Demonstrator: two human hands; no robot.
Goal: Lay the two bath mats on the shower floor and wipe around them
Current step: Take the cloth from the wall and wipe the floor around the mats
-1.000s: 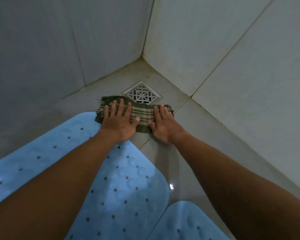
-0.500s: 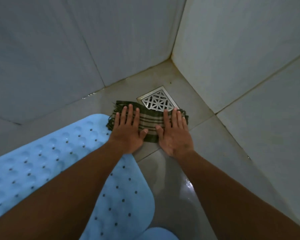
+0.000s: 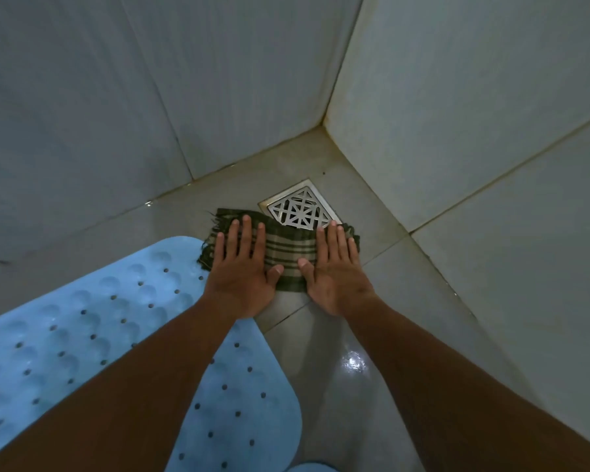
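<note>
Blue perforated rubber bath mat (image 3: 82,335) lay near-left of the square metal floor drain (image 3: 298,209). The green striped cloth (image 3: 286,248) overlapped the drain's near edge; my left hand (image 3: 242,279) and right hand (image 3: 334,279) pressed flat on it, fingers straight, gripping nothing.

There are 2 hands, the left hand (image 3: 241,279) and the right hand (image 3: 338,279), each showing 4 fingers and 1 thumb, so 10 digits in all. Behind them are 2 bare forearms. There is 1 striped cloth (image 3: 286,248) and 1 metal drain grate (image 3: 298,209). There are 2 blue bath mats: 1 large mat (image 3: 82,318) dotted with holes too many to count, and 1 second mat (image 3: 312,467), of which only a sliver shows at the bottom edge. 2 tiled walls, the left wall (image 3: 116,97) and the right wall (image 3: 474,97), meet in 1 corner over 1 floor (image 3: 331,413).
</note>
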